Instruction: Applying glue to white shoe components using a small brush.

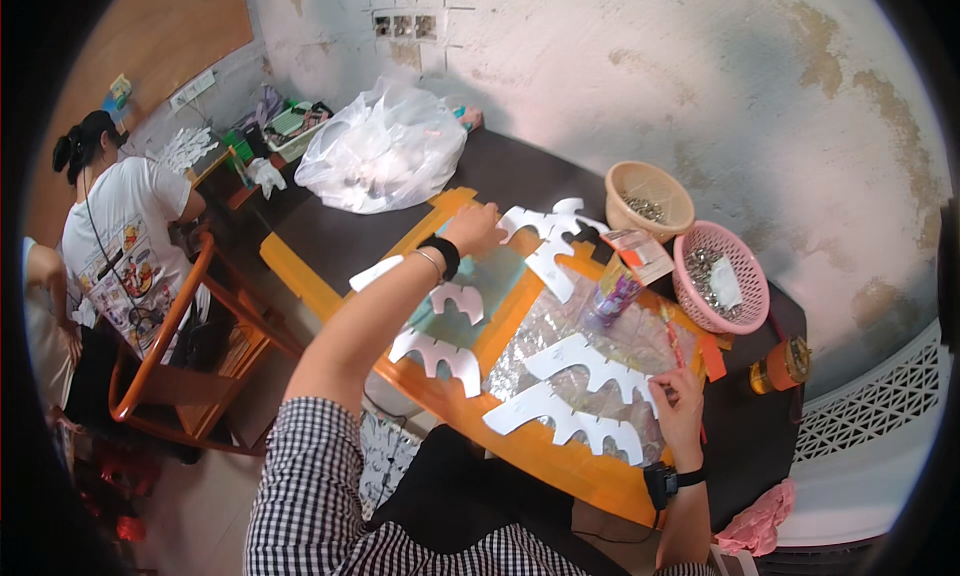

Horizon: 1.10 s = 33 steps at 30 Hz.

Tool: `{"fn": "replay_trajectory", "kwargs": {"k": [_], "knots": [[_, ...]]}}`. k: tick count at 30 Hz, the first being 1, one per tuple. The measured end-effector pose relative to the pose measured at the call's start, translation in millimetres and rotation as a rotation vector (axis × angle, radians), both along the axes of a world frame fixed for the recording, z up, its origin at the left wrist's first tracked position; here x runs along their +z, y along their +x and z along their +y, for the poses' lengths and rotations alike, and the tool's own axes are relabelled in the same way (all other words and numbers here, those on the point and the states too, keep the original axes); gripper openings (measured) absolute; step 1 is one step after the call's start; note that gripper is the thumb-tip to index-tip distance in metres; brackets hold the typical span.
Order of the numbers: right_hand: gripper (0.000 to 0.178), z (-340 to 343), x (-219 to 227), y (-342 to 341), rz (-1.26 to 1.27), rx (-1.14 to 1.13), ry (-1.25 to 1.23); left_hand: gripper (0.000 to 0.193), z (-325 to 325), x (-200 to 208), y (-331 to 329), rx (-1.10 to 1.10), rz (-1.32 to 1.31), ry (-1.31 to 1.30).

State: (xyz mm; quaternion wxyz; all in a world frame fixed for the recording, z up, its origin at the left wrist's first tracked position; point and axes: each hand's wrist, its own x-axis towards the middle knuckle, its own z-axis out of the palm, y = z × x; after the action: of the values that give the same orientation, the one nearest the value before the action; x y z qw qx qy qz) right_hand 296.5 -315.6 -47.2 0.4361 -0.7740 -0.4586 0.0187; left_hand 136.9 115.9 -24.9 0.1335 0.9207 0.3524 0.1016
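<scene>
Right hand (pixel 682 401), 4 o'clock: you're pinching white cutout (pixel 572 355) | left hand (pixel 478 229), 12: grip unclear | several lying out, remainder unknown

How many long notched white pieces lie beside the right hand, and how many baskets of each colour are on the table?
Long notched white pieces beside the right hand: 2
Beige basket: 1
Pink basket: 1
Total: 4

Baskets (pixel 751 311) of small parts (pixel 703 268) and white cut-outs (pixel 545 406) suggest a workshop.
</scene>
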Motion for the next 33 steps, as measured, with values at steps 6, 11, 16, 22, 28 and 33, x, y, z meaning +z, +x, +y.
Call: {"fn": "replay_trajectory", "kwargs": {"k": [6,11,16,22,28,33], "knots": [[0.006,0,3,1,0.02,-0.009,0.003,0.049,-4,-16,34,0.167,-0.066,0.098],[0.007,-2,7,1,0.022,-0.02,-0.018,0.052,-3,-28,38,0.124,-0.267,0.013],[0.007,-2,4,4,-0.005,-0.02,-0.021,0.047,-6,-17,39,0.246,-0.108,0.141],[0.006,-1,1,0,0.032,-0.011,-0.014,0.055,7,-17,24,0.056,-0.245,-0.166],[0.007,-5,2,3,-0.006,-0.015,0.006,0.053,30,32,-36,-0.147,-0.345,-0.725],[0.007,1,2,3,-0.041,0.003,0.018,0.036,71,25,-111,-0.004,0.138,-0.518]]}}
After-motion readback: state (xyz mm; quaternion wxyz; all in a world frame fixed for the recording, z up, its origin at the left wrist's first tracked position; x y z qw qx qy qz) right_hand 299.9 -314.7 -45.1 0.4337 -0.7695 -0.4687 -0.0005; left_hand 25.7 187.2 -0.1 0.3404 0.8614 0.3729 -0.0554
